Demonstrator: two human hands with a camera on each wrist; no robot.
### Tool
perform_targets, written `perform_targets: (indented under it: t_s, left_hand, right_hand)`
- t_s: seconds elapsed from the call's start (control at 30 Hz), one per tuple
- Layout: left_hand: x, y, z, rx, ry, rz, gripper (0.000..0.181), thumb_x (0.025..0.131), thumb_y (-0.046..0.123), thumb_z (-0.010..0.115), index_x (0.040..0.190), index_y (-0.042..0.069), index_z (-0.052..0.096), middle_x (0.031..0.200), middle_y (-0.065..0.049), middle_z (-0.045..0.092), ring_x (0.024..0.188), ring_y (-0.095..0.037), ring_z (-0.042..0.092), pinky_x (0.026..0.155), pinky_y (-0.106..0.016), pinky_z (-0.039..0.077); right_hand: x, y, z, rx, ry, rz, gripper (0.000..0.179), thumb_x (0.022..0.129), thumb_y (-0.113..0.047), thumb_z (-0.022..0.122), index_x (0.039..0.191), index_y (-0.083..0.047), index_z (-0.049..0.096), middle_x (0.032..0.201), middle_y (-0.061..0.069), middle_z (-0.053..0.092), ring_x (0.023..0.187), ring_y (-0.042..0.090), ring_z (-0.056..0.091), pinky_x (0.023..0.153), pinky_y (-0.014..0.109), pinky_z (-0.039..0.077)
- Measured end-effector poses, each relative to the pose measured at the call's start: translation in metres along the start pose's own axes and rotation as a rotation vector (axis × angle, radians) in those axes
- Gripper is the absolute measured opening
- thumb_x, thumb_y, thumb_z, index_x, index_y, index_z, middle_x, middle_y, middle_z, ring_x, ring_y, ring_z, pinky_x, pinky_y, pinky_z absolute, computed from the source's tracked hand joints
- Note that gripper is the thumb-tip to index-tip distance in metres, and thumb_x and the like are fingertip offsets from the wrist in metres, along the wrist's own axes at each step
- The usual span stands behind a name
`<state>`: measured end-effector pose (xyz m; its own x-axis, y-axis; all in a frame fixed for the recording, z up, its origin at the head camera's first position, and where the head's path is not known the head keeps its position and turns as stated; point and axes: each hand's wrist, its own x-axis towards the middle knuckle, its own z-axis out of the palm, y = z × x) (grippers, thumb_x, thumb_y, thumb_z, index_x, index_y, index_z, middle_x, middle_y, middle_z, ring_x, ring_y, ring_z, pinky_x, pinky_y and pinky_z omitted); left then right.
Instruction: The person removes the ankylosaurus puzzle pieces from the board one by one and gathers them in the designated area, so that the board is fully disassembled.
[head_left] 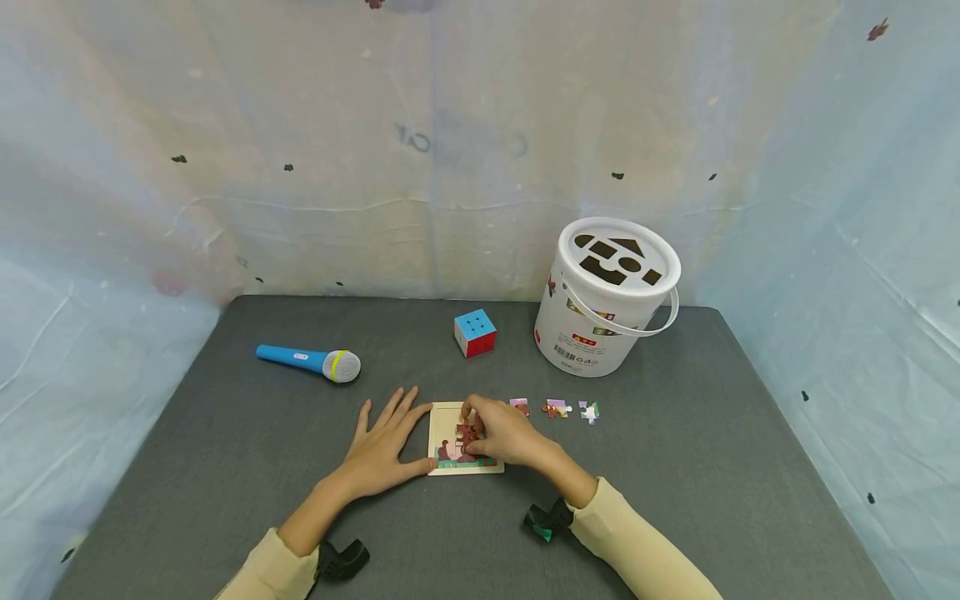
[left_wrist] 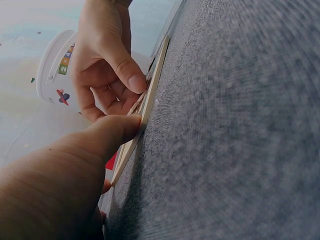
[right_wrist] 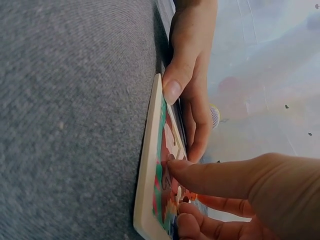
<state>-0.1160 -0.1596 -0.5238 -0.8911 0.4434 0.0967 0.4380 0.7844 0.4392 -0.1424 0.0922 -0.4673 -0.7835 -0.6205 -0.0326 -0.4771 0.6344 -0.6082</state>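
A small wooden jigsaw tray lies on the table, its lower part filled with a brown, pink and green picture. My left hand rests at its left side with fingers spread, thumb and index finger touching the rim. Over the tray's right part is my right hand, its thumb and curled fingers pinching a brown puzzle piece at the picture. In the right wrist view the right thumb touches the picture surface; the fingers partly hide the piece. The left thumb presses the tray's edge in the left wrist view.
Loose puzzle pieces lie in a row right of the tray. Behind stand a cube puzzle and a white lidded bucket with a handle. A blue toy microphone lies at the left on the grey table.
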Motion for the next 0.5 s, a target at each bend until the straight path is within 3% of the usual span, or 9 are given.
perform_targets:
  t_s: [0.33, 0.5]
  left_hand:
    - [-0.0005, 0.0004, -0.001, -0.002, 0.002, 0.004, 0.092, 0.085, 0.073, 0.059, 0.156, 0.018, 0.037, 0.165, -0.011, 0.018, 0.152, -0.034, 0.01, 0.111, -0.07, -0.005]
    - [-0.0003, 0.0009, -0.0007, 0.003, 0.002, 0.001, 0.092, 0.085, 0.073, 0.059, 0.156, 0.018, 0.037, 0.165, -0.011, 0.017, 0.152, -0.034, 0.01, 0.111, -0.07, -0.005]
  right_hand:
    - [-0.0001, -0.0003, -0.0003, -0.004, 0.005, -0.003, 0.036, 0.084, -0.013, 0.082, 0.111, -0.007, 0.06, 0.081, 0.004, 0.06, 0.064, 0.009, 0.048, 0.055, 0.024, 0.039]
    - [-0.0004, -0.0008, 0.0013, -0.044, 0.022, 0.003, 0.037, 0.083, -0.016, 0.083, 0.112, -0.009, 0.061, 0.093, 0.003, 0.056, 0.072, 0.012, 0.049, 0.06, 0.025, 0.042]
